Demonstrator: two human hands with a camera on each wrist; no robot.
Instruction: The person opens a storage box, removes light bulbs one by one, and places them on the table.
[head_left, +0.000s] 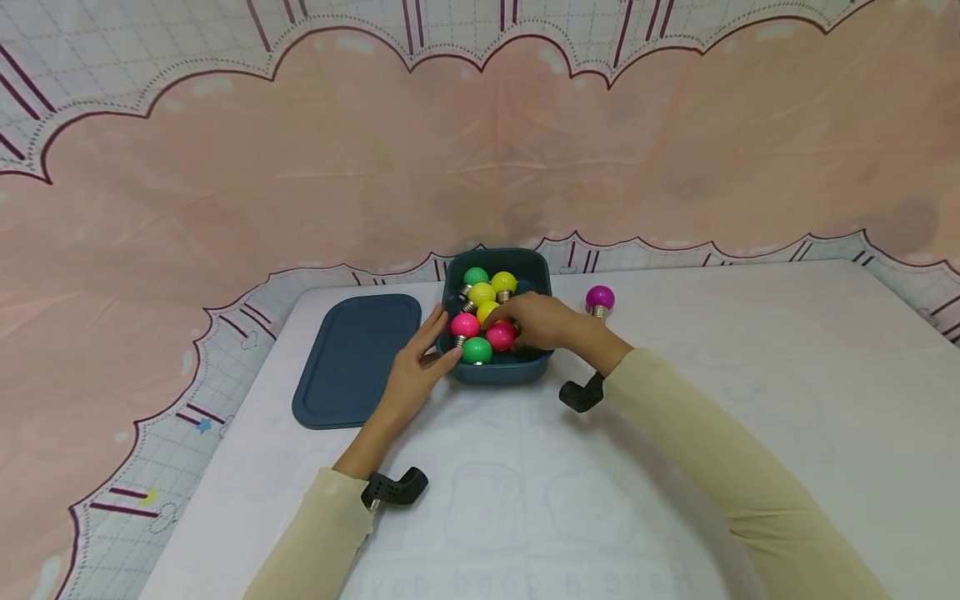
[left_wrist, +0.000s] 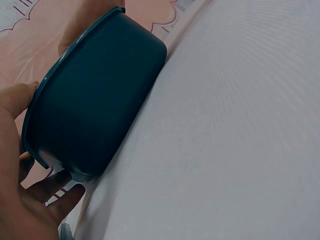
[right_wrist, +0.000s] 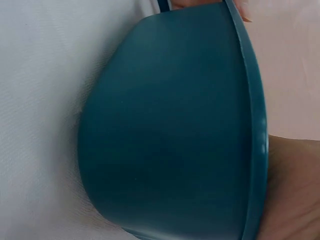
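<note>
A dark teal box [head_left: 498, 372] stands on the white table and holds several coloured bulbs, green [head_left: 477, 350], yellow [head_left: 482, 292] and pink [head_left: 464, 325]. My right hand [head_left: 506, 327] reaches into the box from the right, its fingers curled round a pink bulb [head_left: 501, 338]. My left hand [head_left: 442, 342] lies against the box's left front corner, thumb along the wall and fingers at the corner. In the left wrist view the thumb [left_wrist: 20, 100] sits by the box rim [left_wrist: 75, 45]. The right wrist view shows mostly the box's outer wall [right_wrist: 165, 130].
The box's flat teal lid [head_left: 358, 358] lies on the table just left of the box. A purple bulb [head_left: 600, 297] stands alone to the right of it. A pink patterned cloth [head_left: 480, 150] hangs behind the table [head_left: 750, 350].
</note>
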